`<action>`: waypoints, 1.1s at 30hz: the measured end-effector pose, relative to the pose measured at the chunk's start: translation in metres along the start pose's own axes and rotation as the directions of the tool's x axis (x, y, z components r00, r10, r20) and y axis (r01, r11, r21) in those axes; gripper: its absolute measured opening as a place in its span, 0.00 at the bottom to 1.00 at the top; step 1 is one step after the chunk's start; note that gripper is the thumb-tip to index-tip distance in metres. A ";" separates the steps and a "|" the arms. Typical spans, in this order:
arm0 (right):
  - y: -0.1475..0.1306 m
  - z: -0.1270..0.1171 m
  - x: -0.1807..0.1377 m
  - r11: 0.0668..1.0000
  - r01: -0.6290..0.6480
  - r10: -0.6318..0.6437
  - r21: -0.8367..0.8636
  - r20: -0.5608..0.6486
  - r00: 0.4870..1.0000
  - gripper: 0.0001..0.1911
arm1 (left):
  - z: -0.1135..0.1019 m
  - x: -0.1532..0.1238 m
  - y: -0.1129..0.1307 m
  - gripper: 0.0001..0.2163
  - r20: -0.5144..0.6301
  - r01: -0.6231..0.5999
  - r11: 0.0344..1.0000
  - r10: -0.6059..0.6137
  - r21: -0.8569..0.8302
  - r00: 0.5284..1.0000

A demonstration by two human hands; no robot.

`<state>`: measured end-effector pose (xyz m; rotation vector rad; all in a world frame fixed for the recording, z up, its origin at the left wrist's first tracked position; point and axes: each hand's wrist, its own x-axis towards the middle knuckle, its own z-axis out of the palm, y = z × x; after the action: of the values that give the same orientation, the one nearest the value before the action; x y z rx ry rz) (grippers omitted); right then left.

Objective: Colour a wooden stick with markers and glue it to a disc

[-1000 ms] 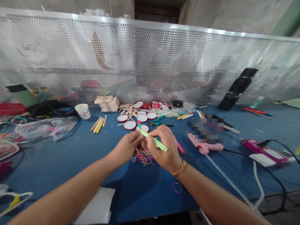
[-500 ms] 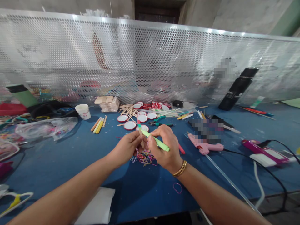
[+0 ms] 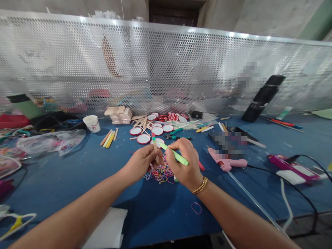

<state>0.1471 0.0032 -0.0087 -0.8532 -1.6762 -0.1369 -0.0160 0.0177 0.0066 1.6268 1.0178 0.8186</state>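
Note:
Between the fingers of my left hand stands a wooden craft stick, its upper end coloured red and green. My right hand is closed on a light green marker in a writing grip. The marker's tip points left, close to the stick; whether they touch I cannot tell. Beneath both hands lies a heap of coloured rubber bands. Behind the hands, white jar lids with red rims are spread over the blue table.
Loose craft sticks, bundled sticks, pliers and a paper cup stand or lie farther back. On the right are a pink glue gun, its cord and a black bottle. A perforated metal panel closes the back.
My right hand has shifted slightly right, drawing the marker's tip a little away from the craft stick. My left hand stays nearly in place.

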 end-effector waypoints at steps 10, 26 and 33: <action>-0.002 0.002 0.000 0.999 0.024 -0.025 0.037 0.022 0.999 0.04 | 0.000 0.001 -0.001 0.14 -0.006 0.006 1.000 -0.006 -0.008 1.000; -0.002 0.003 0.000 0.999 0.019 -0.020 0.036 0.018 1.000 0.04 | 0.000 0.001 -0.003 0.15 0.011 -0.006 1.000 0.006 -0.020 1.000; -0.002 0.002 0.001 1.000 0.008 -0.010 0.025 0.051 0.999 0.04 | 0.000 0.000 -0.002 0.14 0.007 0.000 1.000 0.000 -0.009 1.000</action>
<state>0.1445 0.0034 -0.0081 -0.8368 -1.7264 -0.1011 -0.0163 0.0184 0.0044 1.6208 1.0084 0.8158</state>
